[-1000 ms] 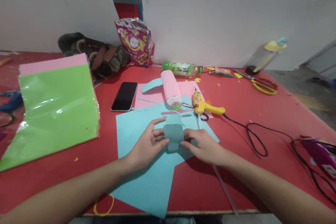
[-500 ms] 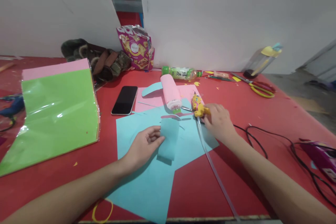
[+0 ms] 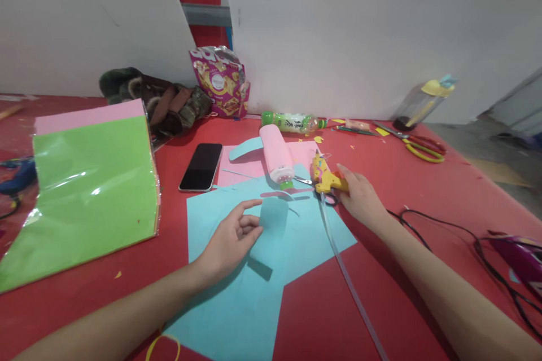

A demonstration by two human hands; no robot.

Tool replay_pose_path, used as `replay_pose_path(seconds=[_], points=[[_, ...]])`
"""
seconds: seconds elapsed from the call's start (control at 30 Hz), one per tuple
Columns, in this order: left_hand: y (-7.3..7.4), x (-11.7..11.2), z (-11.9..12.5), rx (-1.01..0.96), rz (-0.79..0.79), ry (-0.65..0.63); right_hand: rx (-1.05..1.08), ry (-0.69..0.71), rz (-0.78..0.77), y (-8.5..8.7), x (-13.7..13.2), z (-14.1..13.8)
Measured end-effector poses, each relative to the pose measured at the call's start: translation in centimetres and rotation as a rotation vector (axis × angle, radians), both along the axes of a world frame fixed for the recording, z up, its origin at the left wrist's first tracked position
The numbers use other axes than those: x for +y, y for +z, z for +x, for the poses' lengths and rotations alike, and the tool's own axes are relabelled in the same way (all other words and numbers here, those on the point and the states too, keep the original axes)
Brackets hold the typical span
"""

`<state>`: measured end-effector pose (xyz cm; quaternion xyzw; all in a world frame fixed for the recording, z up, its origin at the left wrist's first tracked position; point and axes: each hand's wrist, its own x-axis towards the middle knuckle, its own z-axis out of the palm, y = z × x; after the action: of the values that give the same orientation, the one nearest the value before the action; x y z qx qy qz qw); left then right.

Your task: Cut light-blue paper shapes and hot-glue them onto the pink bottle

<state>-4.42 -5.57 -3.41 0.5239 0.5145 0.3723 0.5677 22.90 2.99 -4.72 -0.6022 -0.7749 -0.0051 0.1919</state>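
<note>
My left hand [image 3: 231, 240] pinches the edge of a small light blue paper cutout [image 3: 274, 219] and holds it just above a large light blue sheet [image 3: 249, 299], where it casts a shadow. My right hand [image 3: 359, 197] is closed on the handle of a yellow glue gun [image 3: 324, 176] lying by the sheet's right corner. A long clear glue stick [image 3: 348, 279] trails from the gun toward me. A bottle wrapped in pink paper [image 3: 277, 155] lies just behind the sheet on a pink sheet.
A black phone [image 3: 201, 166], a wrapped pack of green and pink paper [image 3: 84, 192], a snack bag [image 3: 221, 90] and a brown bag [image 3: 163, 102] lie left and back. A green-capped bottle [image 3: 292, 120], scissors [image 3: 421, 148], a black cable [image 3: 423, 220] and a purple device [image 3: 521, 256] lie right.
My right hand let go of the blue cutout, reached right to the glue gun and closed on its handle. My left hand now holds the cutout alone.
</note>
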Motion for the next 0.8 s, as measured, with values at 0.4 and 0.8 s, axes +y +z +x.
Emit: replay_pose_path(seconds=[0.4, 0.8], points=[[0.3, 0.6, -0.1, 0.118, -0.002, 0.074, 0.938, -0.011, -0.276, 2.3, -1.7, -2.0], [0.0, 0.5, -0.2, 0.131, 0.081, 0.115, 1.129, 0.304, -0.655, 1.8, -3.9, -3.3]])
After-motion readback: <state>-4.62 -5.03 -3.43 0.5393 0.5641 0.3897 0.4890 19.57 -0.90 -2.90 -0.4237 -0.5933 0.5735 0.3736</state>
